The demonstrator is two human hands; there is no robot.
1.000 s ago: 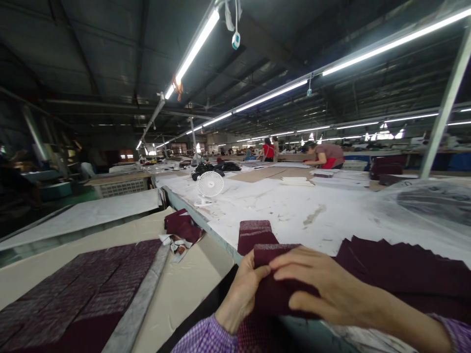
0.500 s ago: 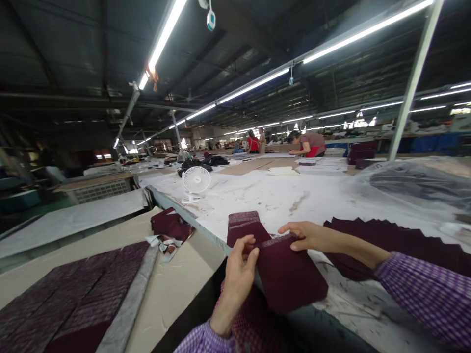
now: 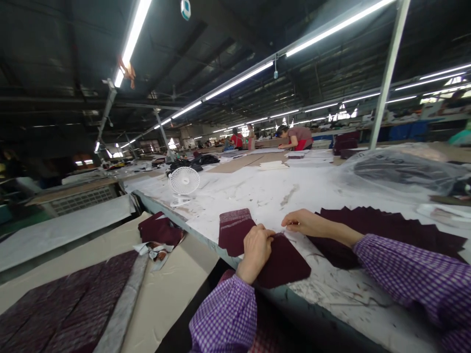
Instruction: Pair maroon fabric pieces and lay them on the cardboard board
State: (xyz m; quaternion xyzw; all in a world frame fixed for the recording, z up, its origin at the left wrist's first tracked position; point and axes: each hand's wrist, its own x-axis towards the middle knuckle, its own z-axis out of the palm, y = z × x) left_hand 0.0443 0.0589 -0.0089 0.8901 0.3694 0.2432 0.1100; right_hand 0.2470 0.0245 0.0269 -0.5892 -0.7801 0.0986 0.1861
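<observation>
From where I stand, the left hand (image 3: 257, 247) has its fingers curled over the upper left corner of a maroon piece (image 3: 287, 264), though I can't tell whether they pinch or only press. The right hand (image 3: 303, 223) is bent just beside its upper edge; whether those fingers hold anything I can't make out. The piece lies at the desk's near edge, lower centre of the frame. A maroon piece with grey bands (image 3: 235, 228) sits just left, and spread maroon pieces (image 3: 390, 230) fill the right. On the clear plastic bag (image 3: 401, 169) at right there are dark printed marks, too blurred to read. The white-topped desk (image 3: 257, 189) is scuffed and streaked, and carries a white fan (image 3: 184, 181). Flecked panels (image 3: 73, 299) cover the lower left. Beyond, a co-worker (image 3: 300, 135) in red and mauve leans over the work, under tube lights (image 3: 136, 32) and a dark roof.
</observation>
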